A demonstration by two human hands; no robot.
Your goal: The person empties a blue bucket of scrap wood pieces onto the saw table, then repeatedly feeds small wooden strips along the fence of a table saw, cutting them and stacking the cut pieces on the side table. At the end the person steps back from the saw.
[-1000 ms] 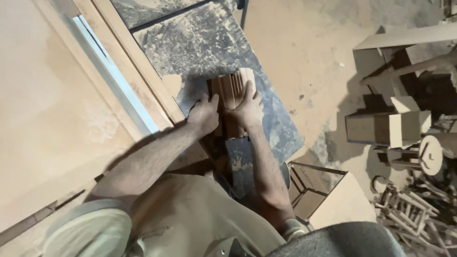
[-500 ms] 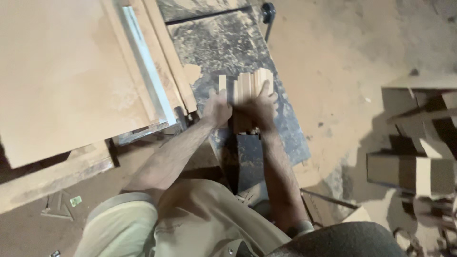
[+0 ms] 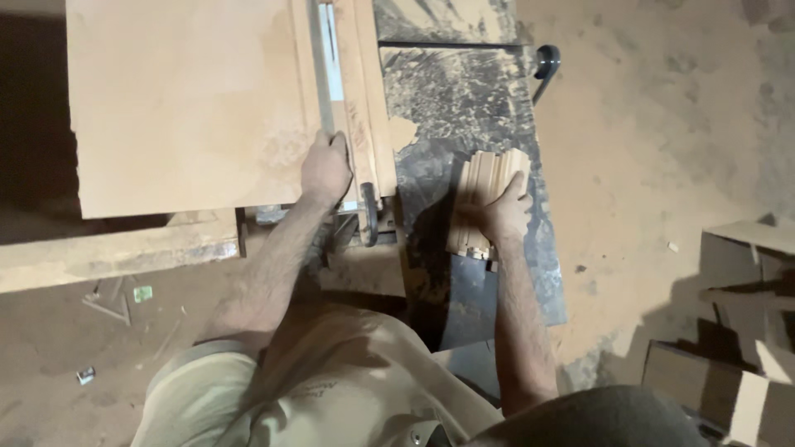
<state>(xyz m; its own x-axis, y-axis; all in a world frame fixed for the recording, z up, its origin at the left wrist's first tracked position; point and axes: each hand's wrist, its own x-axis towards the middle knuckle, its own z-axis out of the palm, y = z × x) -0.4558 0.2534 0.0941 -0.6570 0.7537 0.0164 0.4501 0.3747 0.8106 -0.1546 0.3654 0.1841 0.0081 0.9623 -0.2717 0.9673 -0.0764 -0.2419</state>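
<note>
A person leans over a dust-coated dark metal tabletop (image 3: 464, 108) in a workshop, seen from above. The right hand (image 3: 503, 213) lies flat, fingers spread, on a bundle of short pale wooden strips (image 3: 484, 190) that rest side by side on the tabletop, right of centre; the palm presses down on the bundle's near half rather than closing around it. The left hand (image 3: 325, 168) sits to the left, fingers curled over the near end of a long metal rail (image 3: 325, 50) that runs away from the person along the edge of a large pale board (image 3: 182, 99); how firmly it grips cannot be told. A narrower wooden strip (image 3: 364, 91) lies between the rail and the tabletop. A dark curved handle (image 3: 369, 217) hangs just near of the left hand. A black tube handle (image 3: 545, 64) projects from the tabletop's far right edge. The sawdust-covered floor (image 3: 662, 141) spreads to the right, with wooden boxes (image 3: 729, 331) stacked at the near right.
</note>
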